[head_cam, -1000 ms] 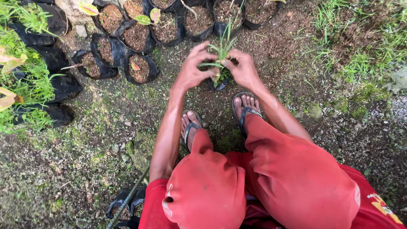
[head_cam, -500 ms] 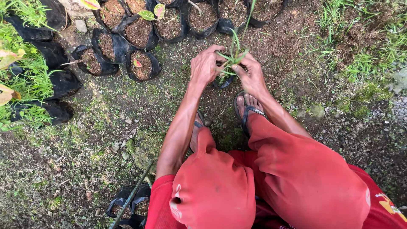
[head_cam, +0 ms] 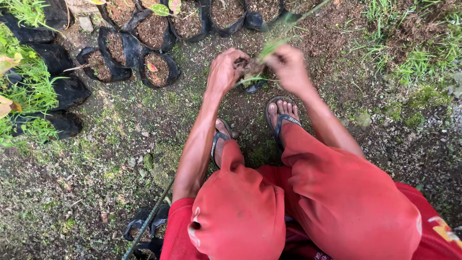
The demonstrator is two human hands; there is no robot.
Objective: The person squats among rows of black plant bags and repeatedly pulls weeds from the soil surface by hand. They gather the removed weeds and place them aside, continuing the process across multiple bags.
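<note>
Where the seedling stood upright in its small black bag half a second ago, the seedling [head_cam: 262,60] now tilts right, its leaves blurred, lifted between both hands. The left hand [head_cam: 225,71] curls its fingers round the root clump; the right hand [head_cam: 288,65] pinches the stem. Below them lies the small black bag [head_cam: 254,86] (partly hidden), ahead of the sandalled feet [head_cam: 281,115].

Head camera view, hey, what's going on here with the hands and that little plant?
A person in red shorts squats on mossy ground in sandals. Both hands work at a small grassy seedling in a black grow bag: the left hand grips at its base, the right hand is blurred beside the leaves. A cluster of soil-filled black bags sits just beyond.
</note>
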